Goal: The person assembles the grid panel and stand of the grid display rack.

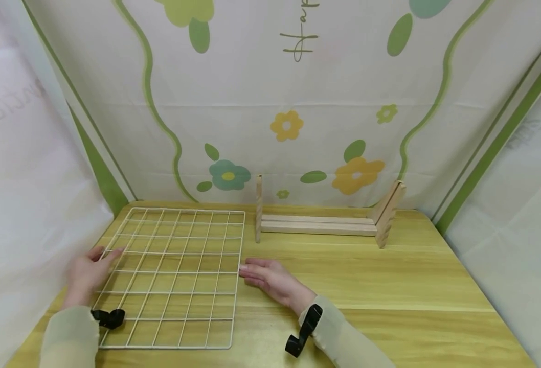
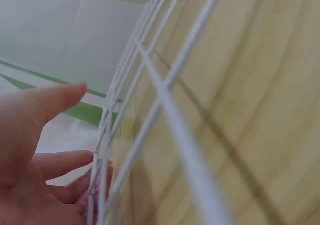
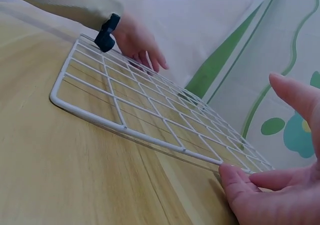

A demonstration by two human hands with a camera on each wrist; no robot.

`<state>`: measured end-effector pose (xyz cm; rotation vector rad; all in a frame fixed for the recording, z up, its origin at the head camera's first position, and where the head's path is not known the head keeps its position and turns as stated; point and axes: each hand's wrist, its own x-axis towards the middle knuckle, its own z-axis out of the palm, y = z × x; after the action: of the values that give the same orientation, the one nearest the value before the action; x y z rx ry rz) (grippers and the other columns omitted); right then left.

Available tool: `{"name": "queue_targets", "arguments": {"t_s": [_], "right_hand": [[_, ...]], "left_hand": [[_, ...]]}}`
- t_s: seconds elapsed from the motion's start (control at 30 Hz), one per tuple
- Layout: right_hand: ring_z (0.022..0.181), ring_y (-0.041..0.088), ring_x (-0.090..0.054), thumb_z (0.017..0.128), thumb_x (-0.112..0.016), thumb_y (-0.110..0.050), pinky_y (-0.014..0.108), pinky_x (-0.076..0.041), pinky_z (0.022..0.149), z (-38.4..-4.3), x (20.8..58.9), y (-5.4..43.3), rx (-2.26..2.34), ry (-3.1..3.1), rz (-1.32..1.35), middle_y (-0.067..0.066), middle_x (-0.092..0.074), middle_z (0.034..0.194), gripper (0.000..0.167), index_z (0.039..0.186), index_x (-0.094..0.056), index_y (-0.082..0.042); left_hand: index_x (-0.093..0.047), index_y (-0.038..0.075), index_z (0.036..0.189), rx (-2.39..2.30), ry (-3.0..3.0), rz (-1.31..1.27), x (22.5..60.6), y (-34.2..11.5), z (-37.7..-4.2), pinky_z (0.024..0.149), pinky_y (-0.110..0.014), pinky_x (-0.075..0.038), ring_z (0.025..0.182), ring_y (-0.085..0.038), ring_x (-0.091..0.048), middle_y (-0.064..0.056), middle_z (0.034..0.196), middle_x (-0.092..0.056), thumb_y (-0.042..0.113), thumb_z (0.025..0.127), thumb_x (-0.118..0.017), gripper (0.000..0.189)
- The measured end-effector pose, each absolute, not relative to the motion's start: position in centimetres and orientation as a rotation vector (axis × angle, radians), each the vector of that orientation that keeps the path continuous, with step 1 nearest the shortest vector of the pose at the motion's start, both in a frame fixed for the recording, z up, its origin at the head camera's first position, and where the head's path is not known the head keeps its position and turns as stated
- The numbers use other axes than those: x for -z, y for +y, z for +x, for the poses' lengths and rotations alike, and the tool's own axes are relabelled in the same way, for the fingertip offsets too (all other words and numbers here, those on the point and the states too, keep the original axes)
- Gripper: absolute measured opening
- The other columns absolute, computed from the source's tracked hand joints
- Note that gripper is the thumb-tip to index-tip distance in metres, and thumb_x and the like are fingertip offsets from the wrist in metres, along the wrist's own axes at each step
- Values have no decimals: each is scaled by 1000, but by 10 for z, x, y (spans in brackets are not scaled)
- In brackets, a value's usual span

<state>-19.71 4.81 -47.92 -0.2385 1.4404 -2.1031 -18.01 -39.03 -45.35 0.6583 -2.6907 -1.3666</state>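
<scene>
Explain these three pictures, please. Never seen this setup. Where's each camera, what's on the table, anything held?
There's no robot here: these are a person's bare left hand and right hand. The wide picture comes from a camera worn on the head, looking forward and down. The other two come from cameras on the left and right wrists, each looking at that hand's work.

Between the hands is a white wire grid, on or just above the wooden table. To its right, at the back, stands a wooden frame: two uprights joined by rails. Behind that hangs a flower-printed cloth.

Neither hand grips firmly: the fingers are at the grid's side edges, and in the wrist views both thumbs stand clear of the wire.
</scene>
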Motion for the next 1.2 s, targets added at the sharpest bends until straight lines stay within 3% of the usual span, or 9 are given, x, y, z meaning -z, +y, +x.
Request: {"name": "queue_targets", "arguments": {"t_s": [0.13, 0.33, 0.43, 0.47, 0.57, 0.67, 0.73, 0.93, 1.2], "right_hand": [[125, 37, -56, 100, -64, -9, 43, -43, 111, -198, 478, 47, 2101, 1451, -245, 34, -50, 139, 64, 145, -30, 23], [118, 36, -61, 101, -62, -5, 41, -47, 108, -202, 475, 43, 2098, 1547, -259, 33, -50, 140, 49, 138, -44, 21], [119, 38, -61, 100, -63, -4, 41, -49, 106, -202, 472, 42, 2096, 1607, -271, 33, -50, 141, 48, 138, -46, 21], [118, 38, -62, 100, -63, -5, 40, -49, 105, -202, 472, 42, 2094, 1627, -274, 33, -51, 140, 48, 139, -46, 20], [116, 36, -64, 99, -65, -4, 39, -52, 103, -202, 470, 40, 2104, 1685, -268, 33, -55, 137, 49, 139, -48, 18], [115, 36, -65, 97, -67, 0, 38, -54, 100, -201, 468, 37, 2141, 1712, -238, 32, -58, 132, 47, 138, -50, 16], [116, 38, -64, 95, -67, 3, 39, -55, 98, -201, 467, 35, 2179, 1715, -213, 32, -60, 129, 46, 137, -51, 16], [109, 37, -67, 92, -69, 9, 45, -57, 94, -200, 464, 29, 2244, 1727, -181, 31, -65, 121, 46, 135, -56, 14], [105, 41, -69, 90, -71, 11, 36, -62, 82, -198, 454, 24, 2303, 1786, -131, 28, -69, 113, 42, 131, -64, 6]], "left_hand": [[-39, -9, 150, 1287, -2629, 687, 453, -387, -180, 110, -58, -36, 139, -46, -37, -33, 149, -41, 44, 106, -47, 70], [-45, -5, 148, 1214, -2589, 681, 445, -384, -181, 109, -59, -36, 137, -46, -37, -32, 148, -42, 31, 108, -41, 54], [-52, -4, 144, 1166, -2539, 686, 442, -383, -181, 107, -52, -39, 134, -43, -43, -30, 143, -50, 28, 108, -44, 49], [-54, -2, 143, 1159, -2519, 698, 441, -382, -181, 105, -45, -42, 132, -41, -45, -27, 141, -54, 28, 107, -45, 48], [-61, 1, 139, 1162, -2453, 721, 438, -383, -182, 87, -24, -46, 113, -22, -58, 1, 109, -73, 27, 105, -52, 43], [-64, 2, 136, 1170, -2410, 709, 437, -385, -182, 69, -14, -39, 85, 4, -54, 34, 79, -58, 26, 104, -56, 41], [-63, 0, 135, 1179, -2398, 691, 436, -386, -182, 66, -13, -39, 73, 14, -45, 42, 70, -46, 25, 103, -57, 40], [-63, -1, 136, 1221, -2372, 704, 434, -389, -182, 58, -10, -42, 66, 15, -47, 40, 69, -47, 22, 102, -58, 41], [-66, 2, 133, 1265, -2290, 736, 429, -387, -184, 55, -9, -42, 64, 14, -51, 41, 68, -51, 20, 99, -64, 38]]}}
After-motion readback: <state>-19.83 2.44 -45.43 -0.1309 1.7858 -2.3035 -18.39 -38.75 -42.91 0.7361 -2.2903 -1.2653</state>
